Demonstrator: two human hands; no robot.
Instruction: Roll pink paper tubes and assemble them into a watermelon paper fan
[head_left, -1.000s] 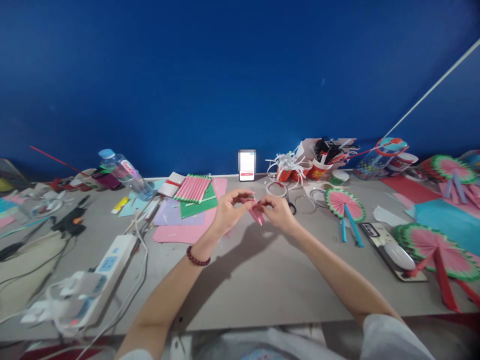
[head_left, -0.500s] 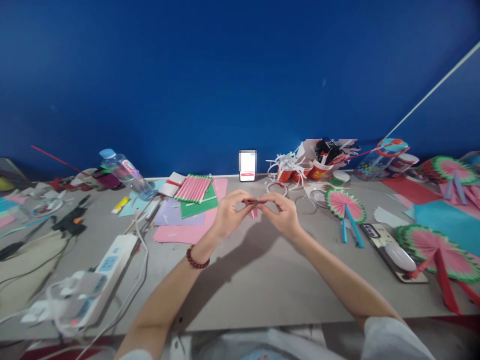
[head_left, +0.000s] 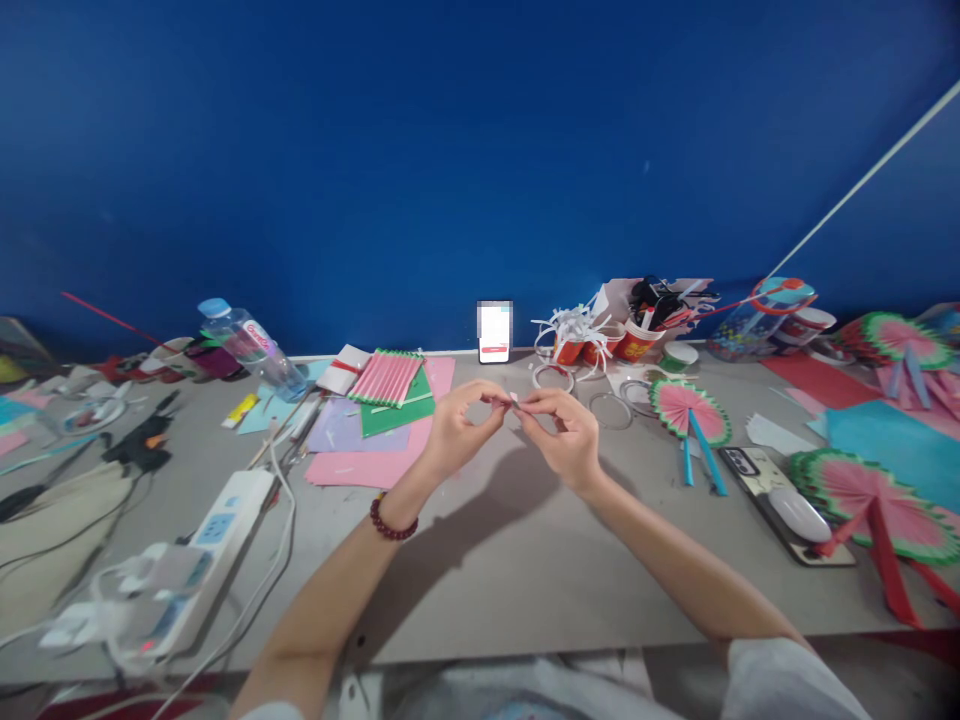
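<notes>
Above the middle of the table, my left hand [head_left: 463, 430] and my right hand [head_left: 568, 437] meet with thumbs and index fingers pinched. Between the fingertips is a small folded piece of pink paper [head_left: 514, 399], mostly covered by the fingers and seen nearly edge-on. Left of my hands lie a pleated pink paper [head_left: 387, 377] with green edges, a green sheet [head_left: 414, 405] and a pink sheet [head_left: 352, 469]. A watermelon-coloured paper fan [head_left: 677, 401] with blue handles is to the right of my right hand.
A phone [head_left: 494, 335] leans on the blue wall. Cups with white paper strips [head_left: 576, 328], metal rings [head_left: 611, 410] and a second phone [head_left: 765, 500] under a mouse [head_left: 799, 513] are to the right. A power strip [head_left: 214, 555] and a tilted bottle [head_left: 255, 345] are at left.
The small pink paper has turned between my fingertips; its pink part no longer hangs below them. Both hands stay in nearly the same place, with my right fingers slightly shifted.
</notes>
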